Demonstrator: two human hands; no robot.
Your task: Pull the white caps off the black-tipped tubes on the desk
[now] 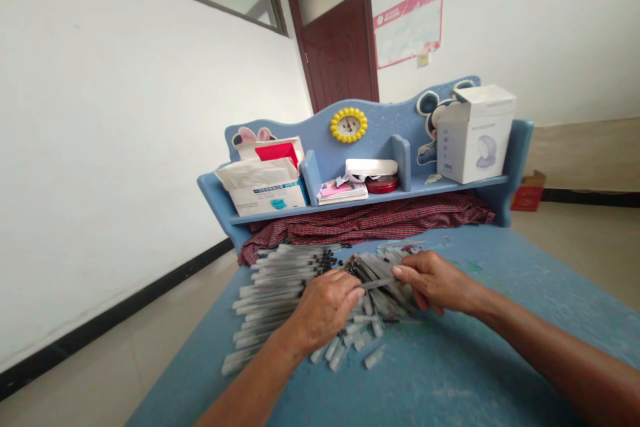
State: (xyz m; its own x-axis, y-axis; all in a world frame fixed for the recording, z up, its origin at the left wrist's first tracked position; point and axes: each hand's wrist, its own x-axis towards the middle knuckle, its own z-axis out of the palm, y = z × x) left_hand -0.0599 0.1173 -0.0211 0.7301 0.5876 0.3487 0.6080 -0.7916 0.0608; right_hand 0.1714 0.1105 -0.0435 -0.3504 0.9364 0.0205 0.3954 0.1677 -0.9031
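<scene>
My left hand (326,303) and my right hand (435,282) are both closed on a thin, translucent grey pen (379,283), one at either end, held level above the desk. To the left, a stack of assembled-looking translucent pens (273,300) lies in rows, black tips pointing right. Beneath and between my hands is a heap of loose grey pen barrels (387,303). Short clear pen caps (337,353) are scattered near my left wrist. My fingers cover the ends of the held pen.
A blue desk (450,373) carries a raised shelf (425,187) at its back. On that shelf stand a mask box (267,197), a stack of papers (343,193), a red round tin (381,184) and a white carton (475,137). Checked cloth (360,220) is bunched below.
</scene>
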